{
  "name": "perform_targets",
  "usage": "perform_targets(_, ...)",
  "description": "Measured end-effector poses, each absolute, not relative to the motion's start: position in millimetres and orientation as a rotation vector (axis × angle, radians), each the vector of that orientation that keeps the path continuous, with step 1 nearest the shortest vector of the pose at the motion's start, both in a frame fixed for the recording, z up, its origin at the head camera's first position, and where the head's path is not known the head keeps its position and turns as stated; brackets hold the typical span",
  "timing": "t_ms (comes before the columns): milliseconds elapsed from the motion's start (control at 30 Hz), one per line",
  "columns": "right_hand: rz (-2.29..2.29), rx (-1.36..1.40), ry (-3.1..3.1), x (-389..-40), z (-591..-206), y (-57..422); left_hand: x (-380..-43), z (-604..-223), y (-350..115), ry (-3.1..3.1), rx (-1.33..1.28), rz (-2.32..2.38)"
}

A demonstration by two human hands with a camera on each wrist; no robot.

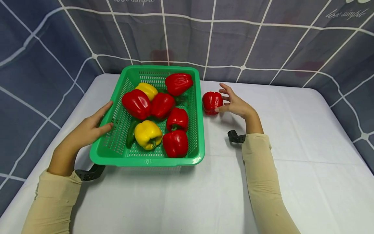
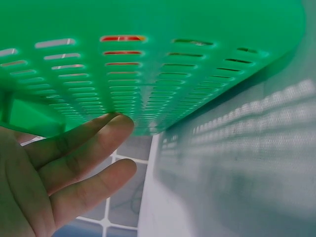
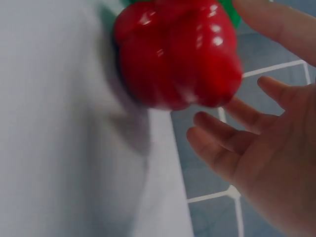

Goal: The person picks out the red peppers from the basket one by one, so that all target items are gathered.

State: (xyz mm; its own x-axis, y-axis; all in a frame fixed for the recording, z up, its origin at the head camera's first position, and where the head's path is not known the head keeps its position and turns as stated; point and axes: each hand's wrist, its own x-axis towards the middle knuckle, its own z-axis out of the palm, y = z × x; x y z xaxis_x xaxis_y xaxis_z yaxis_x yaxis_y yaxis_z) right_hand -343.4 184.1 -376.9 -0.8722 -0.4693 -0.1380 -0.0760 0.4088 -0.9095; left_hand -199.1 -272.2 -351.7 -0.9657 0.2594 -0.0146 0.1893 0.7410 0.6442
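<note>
A red bell pepper [image 1: 211,103] sits on the white table just right of a green basket [image 1: 147,161]. Around its right side spreads my right hand [image 1: 238,104], fingers extended; in the right wrist view, gaps show between most fingers and the pepper [image 3: 177,54]. My left hand [image 1: 89,126] rests at the basket's left rim, thumb lying over the rim. Seen from the left wrist, straight fingers [image 2: 94,148] lie along the outside of the slotted wall. Inside the basket are several red peppers [image 1: 136,104], two yellow peppers [image 1: 148,135] and a long green vegetable [image 1: 131,134], partly hidden.
A white cloth covers the table [image 1: 292,182]. Dark grey fabric with white grid lines [image 1: 228,42] hangs behind it and along both sides. Black camera mounts [image 1: 236,136] stick out from both wrists, close over the tabletop.
</note>
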Motion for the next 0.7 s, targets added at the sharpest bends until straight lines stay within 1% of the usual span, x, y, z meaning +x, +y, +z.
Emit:
perform_targets(200, -1.445, -0.505, 2.387, -337, -363, 179, -199, -352, -272, 2.828, 0.375, 1.043)
perform_targets(433, -1.397, -0.612, 2.453, -326, -346, 167, -199, -353, -272, 2.824, 0.37, 1.048)
perform_targets(700, -1.367, -0.69, 2.462, -316, -337, 153, -199, -352, -273, 2.836, 0.372, 1.029)
